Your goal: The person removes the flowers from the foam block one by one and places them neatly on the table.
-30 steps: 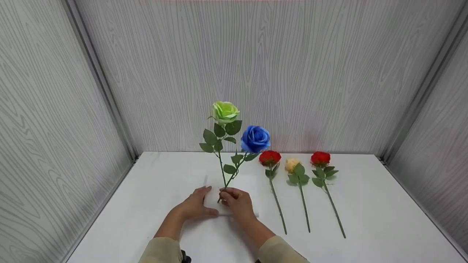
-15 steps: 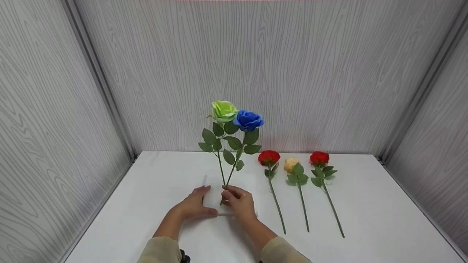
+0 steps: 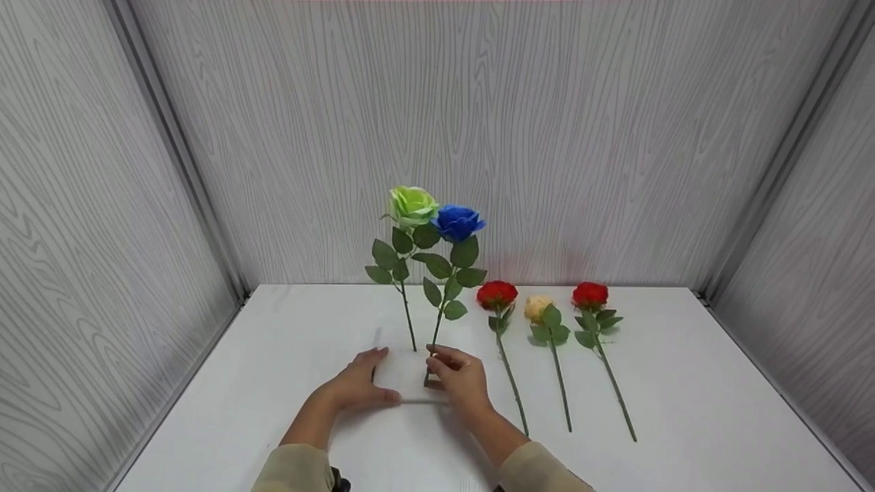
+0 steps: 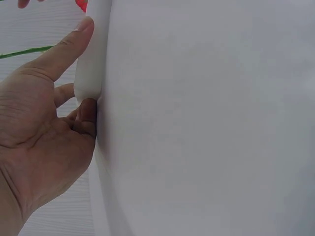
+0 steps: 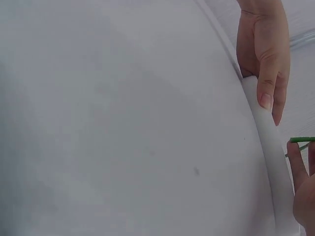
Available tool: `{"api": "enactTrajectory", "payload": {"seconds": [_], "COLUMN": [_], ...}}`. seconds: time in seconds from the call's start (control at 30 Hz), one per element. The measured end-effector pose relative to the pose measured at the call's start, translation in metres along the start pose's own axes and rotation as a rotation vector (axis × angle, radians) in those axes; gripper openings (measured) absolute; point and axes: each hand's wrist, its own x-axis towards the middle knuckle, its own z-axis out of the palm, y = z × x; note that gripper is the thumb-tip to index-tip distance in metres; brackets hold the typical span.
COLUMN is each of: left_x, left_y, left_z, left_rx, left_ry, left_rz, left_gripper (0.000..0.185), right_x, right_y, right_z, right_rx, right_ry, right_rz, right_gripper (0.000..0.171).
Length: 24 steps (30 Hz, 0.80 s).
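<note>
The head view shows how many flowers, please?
5: a blue flower in the right hand, a green flower standing to its left, and three lying further right: red flower, peach flower, second red flower.

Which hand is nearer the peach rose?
Right. The right hand is left of the peach rose, one red rose between them; the left hand is farther left, at the white slab.

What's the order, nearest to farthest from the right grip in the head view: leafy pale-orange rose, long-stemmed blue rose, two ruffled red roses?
1. Blue rose: in the right grip.
2. Left red rose: right of the grip.
3. Pale-orange rose: between both red ones.
4. Right red rose: farthest right.
</note>
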Motion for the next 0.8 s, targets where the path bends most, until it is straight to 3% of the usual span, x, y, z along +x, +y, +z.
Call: {"api": "enactTrajectory", "payload": {"seconds": [0.37,0.6,0.8], "left_x": [0.0,-0.002,-0.002], "left_y": [0.0,0.001,0.0], "left_z": [-0.001,-0.002,-0.002], "left_rx": [-0.013,-0.025,-0.022], "left_ry": [-0.022,-0.029,-0.027], "left_rz": [-0.024,-0.024,-0.01], "left_gripper": [0.112,0.113,0.112], "right_x": [0.004,0.005,0.006], "right_y": [-0.002,-0.002,-0.001], "right_z": [-0.025,-0.041,-0.053], "right_rx": [0.023,-0.054,-0.034], "right_ry": [0.028,0.055,0.081], "right_rz": [-0.01,-0.03,-0.043], "right_gripper": [0.03,0.029,0.03]}}
